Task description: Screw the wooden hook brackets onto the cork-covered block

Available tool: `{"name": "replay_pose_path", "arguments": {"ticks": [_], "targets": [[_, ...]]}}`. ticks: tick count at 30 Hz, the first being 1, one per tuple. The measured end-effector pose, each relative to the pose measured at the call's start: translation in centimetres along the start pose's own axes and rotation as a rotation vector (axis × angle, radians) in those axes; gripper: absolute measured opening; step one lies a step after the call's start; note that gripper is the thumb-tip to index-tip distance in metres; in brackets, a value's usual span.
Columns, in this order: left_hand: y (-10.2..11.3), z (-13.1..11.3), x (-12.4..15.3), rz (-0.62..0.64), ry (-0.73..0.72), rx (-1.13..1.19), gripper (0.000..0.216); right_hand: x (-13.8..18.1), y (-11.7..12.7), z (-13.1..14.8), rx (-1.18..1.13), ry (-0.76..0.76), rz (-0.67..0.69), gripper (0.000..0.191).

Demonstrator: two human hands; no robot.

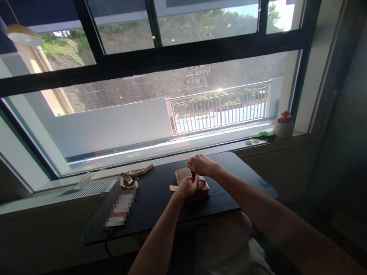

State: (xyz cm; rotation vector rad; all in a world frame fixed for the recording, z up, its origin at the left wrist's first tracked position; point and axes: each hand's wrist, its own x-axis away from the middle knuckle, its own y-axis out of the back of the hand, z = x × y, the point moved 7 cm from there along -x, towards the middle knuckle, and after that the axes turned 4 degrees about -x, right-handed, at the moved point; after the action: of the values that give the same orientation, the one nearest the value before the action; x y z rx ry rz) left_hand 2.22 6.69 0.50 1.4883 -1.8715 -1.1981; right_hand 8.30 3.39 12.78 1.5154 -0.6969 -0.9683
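Both my hands meet over a small pile of light wooden pieces (pixel 204 190) on a dark tabletop (pixel 157 200). My left hand (pixel 186 189) is closed down on the wooden pieces, holding them in place. Just above it, my right hand (pixel 201 165) is closed around a small dark tool (pixel 193 175) whose tip points down at the wood. A rough cork-like block (pixel 182 174) lies under and behind the pieces. What exactly the tool is stays too small to tell.
More curved wooden parts (pixel 133 178) lie at the table's back left, next to a blurred-out packet (pixel 119 209). On the window sill at the right stand a white jar with an orange lid (pixel 282 125), something green (pixel 264 135) and small rings. A large window is behind.
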Motion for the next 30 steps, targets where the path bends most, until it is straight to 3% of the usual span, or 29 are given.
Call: {"name": "replay_pose_path", "arguments": {"ticks": [12,23,30], "targets": [[0.0,-0.2,-0.4,-0.008,-0.035,0.008,0.03,-0.1,0.7,0.1,-0.007,0.064,0.041,0.026],[-0.2,0.3,-0.2,-0.007,-0.008,-0.005,0.035,-0.5,-0.3,-0.4,-0.015,0.011,0.005,0.034],[-0.1,0.0,-0.2,-0.007,-0.03,-0.009,0.03,0.0,0.2,0.1,-0.014,0.034,0.015,0.033]]}}
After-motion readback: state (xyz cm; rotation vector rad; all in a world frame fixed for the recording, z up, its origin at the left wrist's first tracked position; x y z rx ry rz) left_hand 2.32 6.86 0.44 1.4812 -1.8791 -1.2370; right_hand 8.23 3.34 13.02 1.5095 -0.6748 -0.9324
